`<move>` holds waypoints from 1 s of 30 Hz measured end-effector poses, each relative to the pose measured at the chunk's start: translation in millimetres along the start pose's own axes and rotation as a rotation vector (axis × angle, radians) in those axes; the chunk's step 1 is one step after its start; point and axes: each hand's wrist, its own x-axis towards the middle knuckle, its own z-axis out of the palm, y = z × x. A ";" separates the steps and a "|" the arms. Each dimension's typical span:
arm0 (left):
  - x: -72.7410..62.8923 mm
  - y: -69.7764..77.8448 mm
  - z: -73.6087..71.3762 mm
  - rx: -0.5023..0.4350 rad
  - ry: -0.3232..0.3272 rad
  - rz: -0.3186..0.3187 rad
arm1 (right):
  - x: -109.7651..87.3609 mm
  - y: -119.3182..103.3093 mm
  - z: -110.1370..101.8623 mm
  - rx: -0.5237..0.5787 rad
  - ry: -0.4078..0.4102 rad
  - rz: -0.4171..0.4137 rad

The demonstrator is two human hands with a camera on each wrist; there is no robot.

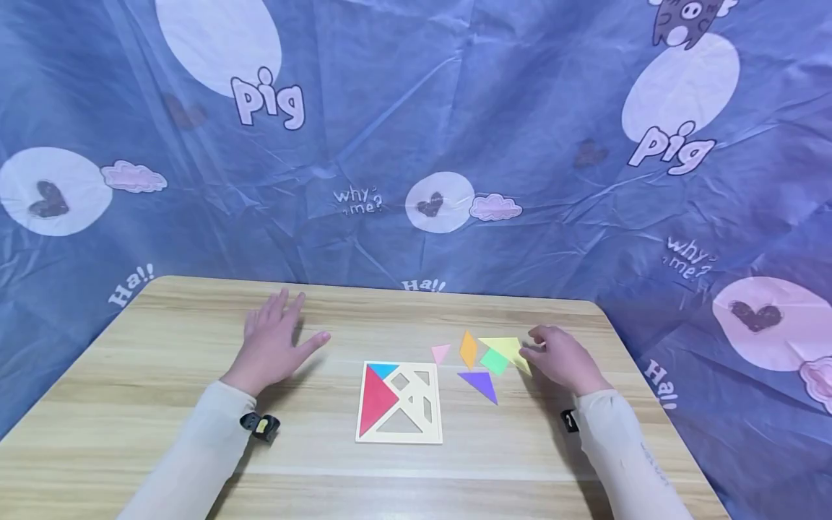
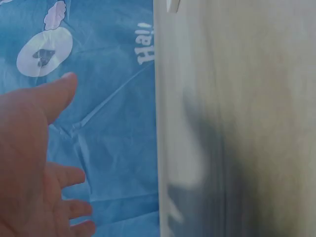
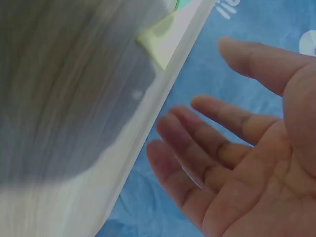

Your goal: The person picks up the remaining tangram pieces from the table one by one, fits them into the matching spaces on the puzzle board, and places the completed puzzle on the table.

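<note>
My left hand (image 1: 269, 352) hovers over the left part of the table with fingers spread and nothing in them. On the right, my right hand (image 1: 565, 361) is beside the yellow triangle (image 1: 510, 347); its fingers are loosely bent and hold nothing, and in the right wrist view the palm (image 3: 261, 197) is bare. Around that triangle lie a green square (image 1: 494, 361), an orange parallelogram (image 1: 468, 350), a pink triangle (image 1: 440, 352) and a purple triangle (image 1: 481, 385). Between the hands, a cream tangram board (image 1: 399, 439) carries a red triangle (image 1: 377, 401) and a blue triangle (image 1: 381, 370).
The wooden table (image 1: 312, 448) ends at a back edge, behind which hangs a blue cloth (image 1: 364, 245) with pig and cloud prints. Several cut-out slots in the board show the wood beneath. Each wrist wears a black strap.
</note>
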 end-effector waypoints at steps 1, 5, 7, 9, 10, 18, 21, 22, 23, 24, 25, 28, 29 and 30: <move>-0.2 0.2 2.1 -0.020 -0.008 0.007 | 1.6 1.1 -0.9 0.006 -0.014 -0.003; -0.3 1.0 8.6 -0.068 -0.050 0.060 | 8.5 7.0 -1.0 0.026 -0.061 -0.026; -0.3 2.5 10.9 -0.082 -0.093 0.084 | 12.3 9.5 1.6 0.047 -0.078 -0.029; -0.2 5.6 12.4 -0.092 -0.142 0.110 | 17.1 11.3 4.3 0.073 -0.096 -0.027; -0.1 7.5 12.7 -0.095 -0.164 0.121 | 19.4 11.4 5.5 0.085 -0.103 -0.022; -2.1 24.1 14.5 -0.175 -0.374 0.207 | 30.0 2.7 10.5 0.137 -0.178 0.071; -5.4 28.6 17.1 -0.207 -0.469 0.238 | 31.1 0.0 13.2 0.113 -0.195 0.075; -6.5 30.1 17.6 -0.212 -0.489 0.243 | 31.4 -0.1 14.5 0.109 -0.201 0.075; -7.4 31.4 18.2 -0.215 -0.501 0.249 | 31.5 0.2 15.2 0.103 -0.197 0.070; -8.3 32.6 18.7 -0.214 -0.508 0.255 | 31.5 0.6 15.5 0.101 -0.193 0.066; -9.1 33.7 19.2 -0.214 -0.513 0.261 | 31.5 1.3 16.4 0.099 -0.187 0.067; -10.9 36.7 22.2 -0.204 -0.516 0.285 | 30.7 3.6 17.0 0.107 -0.168 0.068; -11.4 38.0 23.5 -0.201 -0.518 0.297 | 30.4 4.2 17.1 0.114 -0.165 0.071; -11.9 39.2 25.1 -0.194 -0.519 0.307 | 30.1 4.8 17.0 0.125 -0.162 0.078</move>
